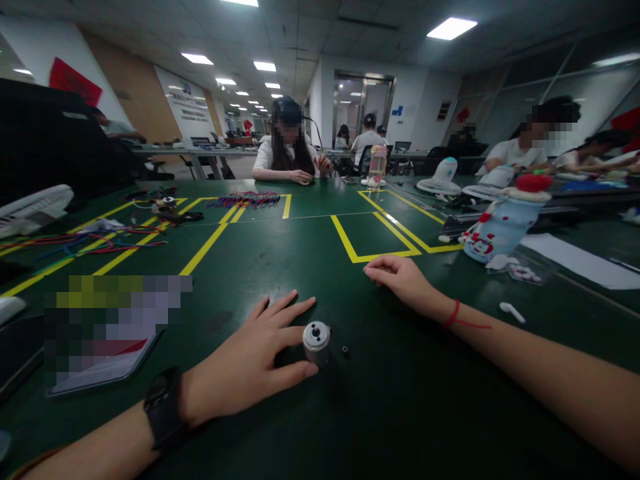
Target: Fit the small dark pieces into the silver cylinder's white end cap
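Observation:
A small silver cylindrical motor (pixel 317 343) stands upright on the green table, its flat end with holes facing up. My left hand (pixel 255 350) grips it low between thumb and index finger, the other fingers stretched out over the table. A tiny dark cylindrical part (pixel 345 350) lies just right of the motor. Farther right, my right hand (pixel 400 277) rests near a yellow tape outline, its fingers curled and thumb and index pressed together. Whatever sits in that pinch, if anything, is too small to make out.
Colored wires (pixel 100 237) and a plastic-covered sheet (pixel 107 367) lie at left. On the right are a blue bottle (pixel 505 223), a white earbud (pixel 512 312), white paper (pixel 583 260) and a small fan (pixel 441 179). A person (pixel 289 143) sits across the table.

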Motion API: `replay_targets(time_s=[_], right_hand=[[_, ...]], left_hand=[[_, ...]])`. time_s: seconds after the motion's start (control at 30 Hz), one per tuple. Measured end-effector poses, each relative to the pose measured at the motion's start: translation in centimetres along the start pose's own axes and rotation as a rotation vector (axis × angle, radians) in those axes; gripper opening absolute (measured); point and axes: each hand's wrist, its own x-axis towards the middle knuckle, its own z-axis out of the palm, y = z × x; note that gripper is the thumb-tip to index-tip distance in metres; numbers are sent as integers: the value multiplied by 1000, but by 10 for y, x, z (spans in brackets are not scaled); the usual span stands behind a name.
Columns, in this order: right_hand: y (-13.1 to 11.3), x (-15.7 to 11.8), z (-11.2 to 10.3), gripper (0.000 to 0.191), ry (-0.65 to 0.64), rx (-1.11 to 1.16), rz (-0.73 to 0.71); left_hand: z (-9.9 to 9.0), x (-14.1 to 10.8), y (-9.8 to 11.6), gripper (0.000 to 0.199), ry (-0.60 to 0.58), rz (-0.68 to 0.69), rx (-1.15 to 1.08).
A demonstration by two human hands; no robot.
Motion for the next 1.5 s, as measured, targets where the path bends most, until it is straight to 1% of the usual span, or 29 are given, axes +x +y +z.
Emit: replay_targets(time_s=[0.2, 0.4, 0.43, 0.47, 0.57, 0.6, 0.63, 0.7, 0.77, 0.87, 0.93, 0.97, 1.07, 1.2, 1.27, 1.33, 1.43, 1.5], right_hand=[[8, 2, 2, 24, -65, -54, 0], [2, -2, 1, 26, -133, -114, -2], [-1, -4, 0, 26, -176, -141, -18], [-6, -6, 1, 27, -246, -183, -55], [-21, -17, 5, 34, -512, -363, -261], [-25, -20, 7, 34, -575, -414, -326], [-28, -23, 10, 31, -608, -447, -369], [-33, -29, 16, 22, -624, -451, -400], [-37, -32, 21, 18, -583, -364, -392], [-46, -35, 30, 17, -425, -195, -386], [-56, -37, 36, 16, -328, -153, -408], [-61, -38, 40, 15, -306, -155, -422], [-73, -41, 50, 13, -305, -203, -455], [-77, -44, 53, 13, -326, -213, -443], [-74, -44, 51, 16, -300, -181, -396], [-67, -40, 47, 20, -236, -122, -303], [-47, -28, 35, 23, -132, -44, -157], [-28, -16, 23, 25, -72, -46, -99]], left_hand=[[1, 0, -1, 35, -10, -3, 4], [0, 1, 0, 36, 0, -2, 0], [0, 1, 0, 36, 0, -1, 1], [0, 1, 0, 36, 1, -1, 2], [0, 1, 0, 34, 5, 4, 10], [1, 0, -1, 34, 5, 5, 14], [1, 0, -1, 33, 6, 8, 16], [1, 0, -2, 34, 11, 11, 16], [2, 0, -2, 34, 23, 13, 9], [3, -1, -2, 32, 40, 17, 0], [3, -1, -2, 32, 42, 18, -1], [4, -2, -2, 33, 42, 18, 0], [4, -3, -2, 40, 49, 24, 3], [4, -3, -3, 42, 49, 26, 7], [3, -3, -3, 39, 44, 21, 12], [2, -3, -2, 36, 35, 16, 15], [0, -3, -1, 36, 25, 11, 1], [0, -3, 0, 37, 17, 9, -7]])
